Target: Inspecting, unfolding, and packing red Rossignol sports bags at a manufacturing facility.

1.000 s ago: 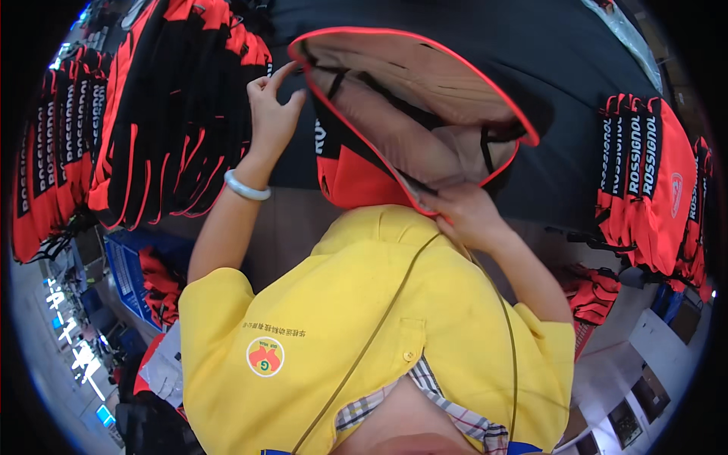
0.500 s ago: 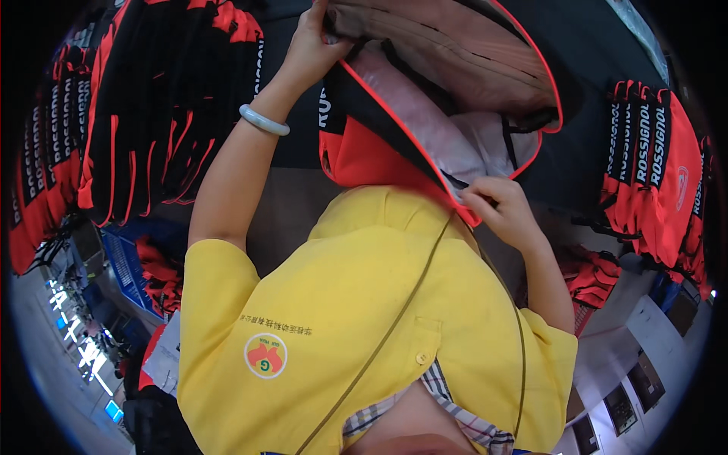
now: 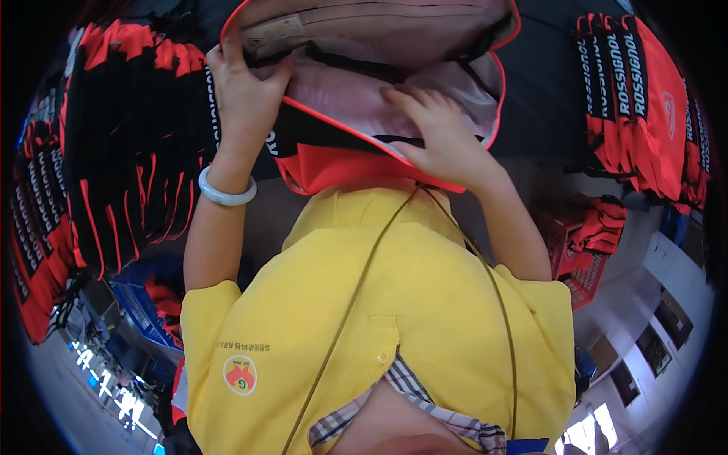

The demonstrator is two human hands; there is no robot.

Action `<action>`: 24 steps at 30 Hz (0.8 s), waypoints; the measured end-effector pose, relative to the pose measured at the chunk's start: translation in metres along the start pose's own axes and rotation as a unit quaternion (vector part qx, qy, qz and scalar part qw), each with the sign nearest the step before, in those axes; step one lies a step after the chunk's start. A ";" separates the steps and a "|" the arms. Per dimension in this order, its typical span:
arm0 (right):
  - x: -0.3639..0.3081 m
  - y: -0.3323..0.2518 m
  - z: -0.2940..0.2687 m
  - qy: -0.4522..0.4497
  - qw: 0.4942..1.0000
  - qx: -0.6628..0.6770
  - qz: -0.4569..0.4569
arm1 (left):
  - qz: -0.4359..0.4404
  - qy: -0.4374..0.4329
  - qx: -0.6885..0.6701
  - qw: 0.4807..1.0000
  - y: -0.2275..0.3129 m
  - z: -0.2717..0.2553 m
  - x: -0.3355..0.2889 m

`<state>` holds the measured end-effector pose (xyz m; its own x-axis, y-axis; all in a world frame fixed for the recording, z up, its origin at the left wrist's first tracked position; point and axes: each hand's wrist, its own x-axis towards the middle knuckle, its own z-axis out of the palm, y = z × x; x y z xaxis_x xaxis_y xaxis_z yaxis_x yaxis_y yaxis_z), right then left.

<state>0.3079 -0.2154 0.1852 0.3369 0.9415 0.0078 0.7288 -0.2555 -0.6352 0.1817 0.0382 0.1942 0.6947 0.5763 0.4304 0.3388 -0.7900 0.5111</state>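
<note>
A red and black bag (image 3: 341,168) lies against my front with its mouth open upward. Red piping rims the opening, and a pale pinkish-grey lining (image 3: 341,87) shows inside with a light label on the far flap. My left hand (image 3: 249,95) grips the bag's left corner, thumb inside the rim and fingers along the outer edge. Over the near rim reaches my right hand (image 3: 444,136), its fingers stretched out and apart against the lining, holding nothing I can see. The bag's bottom is hidden.
A thick stack of black and red bags (image 3: 129,144) sits at the left, with more behind it. Several red bags (image 3: 644,106) stand in a row at the right. A blue crate (image 3: 140,303) and a red crate (image 3: 580,280) are lower down on either side.
The bag's mouth has shifted left and spread wider. My left hand has come down and left with its corner. My right hand has let go of the near corner and moved into the opening.
</note>
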 end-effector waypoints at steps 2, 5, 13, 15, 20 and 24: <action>-0.002 -0.003 0.004 -0.006 1.000 -0.002 0.007 | -0.001 -0.012 0.001 1.000 0.005 -0.004 0.001; -0.004 -0.003 0.010 0.005 1.000 0.009 -0.012 | -0.001 -0.016 -0.001 1.000 0.006 -0.004 -0.003; 0.014 -0.012 0.000 0.103 0.973 0.207 -0.006 | -0.004 -0.085 -0.128 0.988 0.005 -0.020 -0.020; 0.037 -0.021 -0.009 0.156 0.960 0.232 -0.028 | -0.007 -0.118 -0.168 0.979 0.016 -0.027 -0.030; 0.047 -0.059 0.012 0.110 0.882 0.457 0.019 | -0.029 -0.156 -0.217 0.963 0.040 -0.047 -0.046; 0.021 -0.072 0.026 0.199 0.937 0.283 -0.045 | -0.020 -0.153 -0.160 0.975 0.042 -0.052 -0.064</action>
<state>0.2471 -0.1711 0.2107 0.5668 0.7685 0.2970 0.3707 0.0841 -0.9250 0.1183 -0.0210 0.2265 0.8582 0.4774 0.1888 0.1875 -0.6339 0.7504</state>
